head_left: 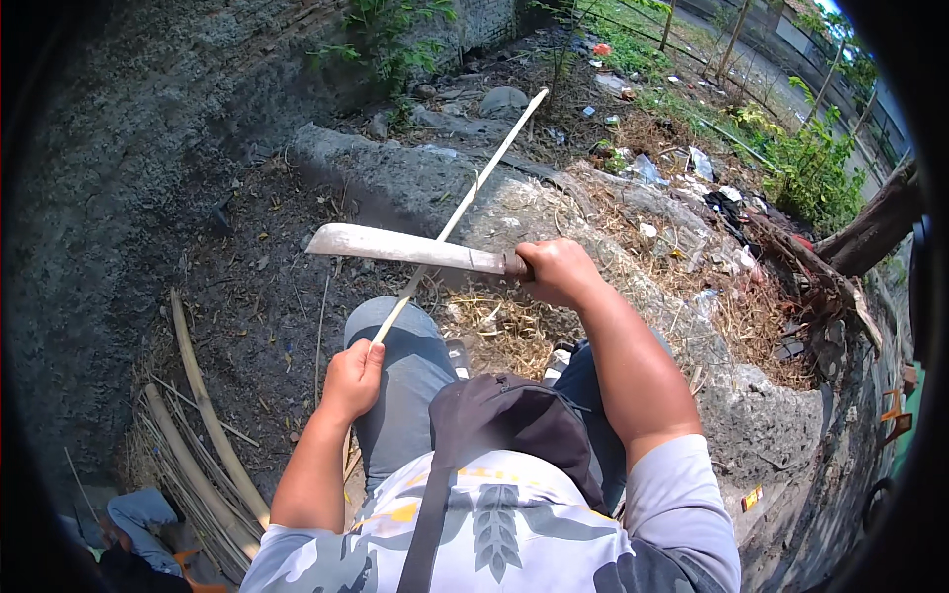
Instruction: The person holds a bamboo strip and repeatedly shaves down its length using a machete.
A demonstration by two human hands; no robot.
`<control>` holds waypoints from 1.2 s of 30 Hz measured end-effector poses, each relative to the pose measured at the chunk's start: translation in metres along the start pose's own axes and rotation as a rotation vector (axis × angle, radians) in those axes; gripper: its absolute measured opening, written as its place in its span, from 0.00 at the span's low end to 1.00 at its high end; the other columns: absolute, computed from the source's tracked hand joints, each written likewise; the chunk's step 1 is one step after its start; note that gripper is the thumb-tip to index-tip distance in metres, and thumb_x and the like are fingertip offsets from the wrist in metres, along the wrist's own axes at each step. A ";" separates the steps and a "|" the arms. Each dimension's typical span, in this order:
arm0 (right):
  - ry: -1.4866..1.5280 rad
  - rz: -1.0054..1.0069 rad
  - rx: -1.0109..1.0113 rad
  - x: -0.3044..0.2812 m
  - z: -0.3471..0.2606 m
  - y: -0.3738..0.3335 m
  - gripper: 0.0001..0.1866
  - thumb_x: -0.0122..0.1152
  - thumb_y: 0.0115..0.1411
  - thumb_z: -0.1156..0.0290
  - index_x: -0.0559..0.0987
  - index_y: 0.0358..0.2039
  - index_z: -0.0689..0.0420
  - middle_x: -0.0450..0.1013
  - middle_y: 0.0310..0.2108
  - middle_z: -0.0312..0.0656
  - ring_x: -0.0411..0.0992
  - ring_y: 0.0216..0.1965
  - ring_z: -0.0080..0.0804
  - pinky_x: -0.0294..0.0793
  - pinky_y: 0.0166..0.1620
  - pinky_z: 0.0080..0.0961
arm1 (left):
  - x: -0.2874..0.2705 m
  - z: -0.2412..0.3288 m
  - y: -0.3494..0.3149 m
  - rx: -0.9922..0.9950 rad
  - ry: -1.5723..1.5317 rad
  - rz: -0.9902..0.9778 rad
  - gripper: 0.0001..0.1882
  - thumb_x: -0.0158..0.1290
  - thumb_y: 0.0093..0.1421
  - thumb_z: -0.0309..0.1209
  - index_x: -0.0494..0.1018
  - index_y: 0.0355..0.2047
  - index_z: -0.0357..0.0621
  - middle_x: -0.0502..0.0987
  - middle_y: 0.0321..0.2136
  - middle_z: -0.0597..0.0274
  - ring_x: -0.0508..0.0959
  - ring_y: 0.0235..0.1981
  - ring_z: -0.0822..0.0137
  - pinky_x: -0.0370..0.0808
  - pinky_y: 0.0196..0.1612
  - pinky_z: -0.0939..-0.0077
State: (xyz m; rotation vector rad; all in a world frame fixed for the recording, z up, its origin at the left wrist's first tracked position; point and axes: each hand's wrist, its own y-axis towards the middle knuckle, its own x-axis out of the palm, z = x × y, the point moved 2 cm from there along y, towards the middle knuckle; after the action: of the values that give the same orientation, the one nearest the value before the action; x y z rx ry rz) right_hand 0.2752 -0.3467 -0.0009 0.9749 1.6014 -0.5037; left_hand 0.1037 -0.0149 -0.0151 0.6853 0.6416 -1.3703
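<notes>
My left hand [351,381] is closed round the near end of a long, thin, pale bamboo strip [473,196], just over my left knee. The strip slants away up and to the right, its far end in the air. In my right hand [560,272] is the dark handle of a machete [410,247]. Its broad, worn blade points left and lies across the strip's middle; whether the two touch I cannot tell.
At lower left lie split bamboo lengths [213,415] and thin strips beside another person's leg [143,524]. A rough wall [109,198] rises at left. A stone ledge [395,178], dry litter [672,237] and a log [875,222] lie ahead and right.
</notes>
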 end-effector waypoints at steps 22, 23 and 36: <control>0.067 0.200 -0.005 -0.005 0.014 0.009 0.08 0.66 0.49 0.67 0.78 0.30 0.53 0.79 0.27 0.46 0.80 0.35 0.51 0.78 0.43 0.48 | 0.000 -0.025 -0.002 0.001 -0.182 -0.026 0.28 0.45 0.75 0.49 0.69 0.26 0.38 0.69 0.17 0.60 0.67 0.22 0.67 0.67 0.28 0.66; -0.052 0.142 -0.096 -0.004 0.007 0.006 0.09 0.68 0.47 0.67 0.78 0.29 0.51 0.79 0.24 0.42 0.81 0.33 0.46 0.78 0.44 0.42 | 0.001 -0.028 -0.006 -0.019 -0.206 -0.011 0.28 0.45 0.75 0.50 0.69 0.26 0.38 0.69 0.17 0.59 0.68 0.22 0.66 0.68 0.29 0.66; 0.144 0.111 0.446 -0.016 0.072 0.013 0.13 0.61 0.51 0.70 0.81 0.39 0.50 0.81 0.37 0.50 0.79 0.43 0.55 0.78 0.47 0.49 | 0.003 -0.011 -0.001 0.028 0.003 -0.007 0.25 0.48 0.73 0.46 0.66 0.24 0.39 0.70 0.17 0.45 0.71 0.19 0.45 0.67 0.25 0.57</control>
State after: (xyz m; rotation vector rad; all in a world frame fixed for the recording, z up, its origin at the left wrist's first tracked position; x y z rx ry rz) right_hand 0.3288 -0.3989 -0.0031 1.4538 1.5818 -0.7461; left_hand 0.1026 -0.0087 -0.0248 0.7084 0.6283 -1.3876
